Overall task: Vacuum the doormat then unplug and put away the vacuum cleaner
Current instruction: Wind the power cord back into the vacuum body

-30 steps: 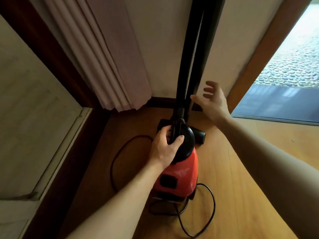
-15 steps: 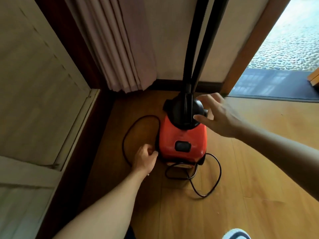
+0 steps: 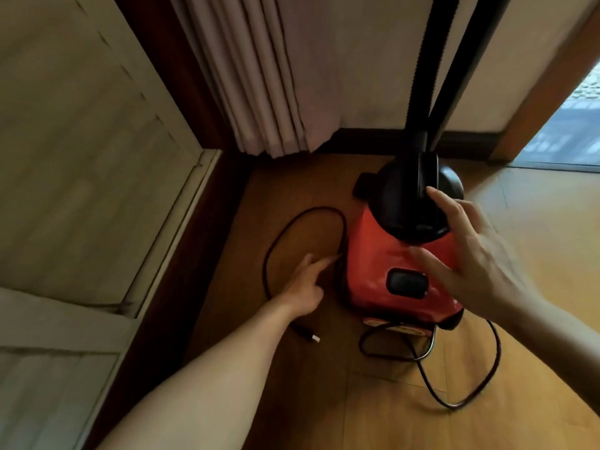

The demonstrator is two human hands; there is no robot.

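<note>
The red vacuum cleaner with its black top stands on the wooden floor in a corner, near the wall and just right of a hanging curtain; its black hose rises out of view. The left hand reaches low beside the vacuum's left side, fingers mostly straight, the tips at the black cord that loops on the floor there, not curled round it. The plug lies on the floor by the left wrist. The right hand, blurred, hangs over the vacuum's top with fingers spread, holding nothing. The doormat shows at the doorway, far right.
</note>
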